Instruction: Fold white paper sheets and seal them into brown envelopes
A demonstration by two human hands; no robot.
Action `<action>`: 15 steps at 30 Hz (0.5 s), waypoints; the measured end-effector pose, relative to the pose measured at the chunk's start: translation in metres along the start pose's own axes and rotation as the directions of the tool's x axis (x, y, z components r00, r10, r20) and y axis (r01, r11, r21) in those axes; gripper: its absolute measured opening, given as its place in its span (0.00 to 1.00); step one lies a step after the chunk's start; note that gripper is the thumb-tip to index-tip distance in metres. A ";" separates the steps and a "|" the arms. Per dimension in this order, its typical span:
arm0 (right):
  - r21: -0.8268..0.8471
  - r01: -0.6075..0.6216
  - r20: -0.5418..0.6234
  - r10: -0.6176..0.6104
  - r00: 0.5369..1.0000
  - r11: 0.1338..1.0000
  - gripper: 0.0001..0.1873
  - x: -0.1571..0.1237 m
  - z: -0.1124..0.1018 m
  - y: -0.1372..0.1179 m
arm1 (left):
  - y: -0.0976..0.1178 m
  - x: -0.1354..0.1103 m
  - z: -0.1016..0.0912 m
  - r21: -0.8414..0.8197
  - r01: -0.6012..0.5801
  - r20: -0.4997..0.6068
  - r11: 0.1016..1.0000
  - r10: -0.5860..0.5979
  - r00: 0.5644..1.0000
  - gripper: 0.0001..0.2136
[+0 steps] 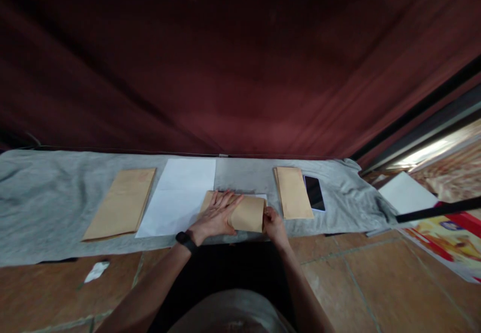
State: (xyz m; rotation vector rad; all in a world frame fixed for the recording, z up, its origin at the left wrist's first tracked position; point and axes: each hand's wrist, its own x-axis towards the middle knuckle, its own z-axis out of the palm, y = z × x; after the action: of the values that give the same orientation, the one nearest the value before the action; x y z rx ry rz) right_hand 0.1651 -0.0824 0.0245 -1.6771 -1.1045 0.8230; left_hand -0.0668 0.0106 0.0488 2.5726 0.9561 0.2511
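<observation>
A folded piece of brown paper (248,214) lies in front of me on the grey cloth, with a strip of white showing along its far edge. My left hand (218,215), a dark band on its wrist, presses flat on the paper's left part with fingers spread. At the right end, my right hand (273,225) is closed on the paper's edge; its fingertips are partly hidden. Under and left of my left hand is a white paper sheet (180,193) with a faint crease across it.
A large brown paper stack (120,203) lies at the left, a smaller brown stack (295,193) at the right beside a phone (314,193). Grey cloth (48,198) covers the bench before a dark red curtain (240,72). A colourful box (451,240) and dark bar (439,210) stand far right.
</observation>
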 end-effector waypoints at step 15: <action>0.398 -0.465 0.465 0.263 0.845 0.791 0.15 -0.005 -0.021 -0.037 | 0.018 -0.004 -0.001 0.042 -0.129 -0.078 0.991 0.132 0.988 0.51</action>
State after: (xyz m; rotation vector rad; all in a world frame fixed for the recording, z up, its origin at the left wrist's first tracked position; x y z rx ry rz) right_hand 0.1706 -0.0880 0.0661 -1.3217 -0.7102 1.6106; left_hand -0.0594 -0.0046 0.0572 2.6807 0.8272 0.3790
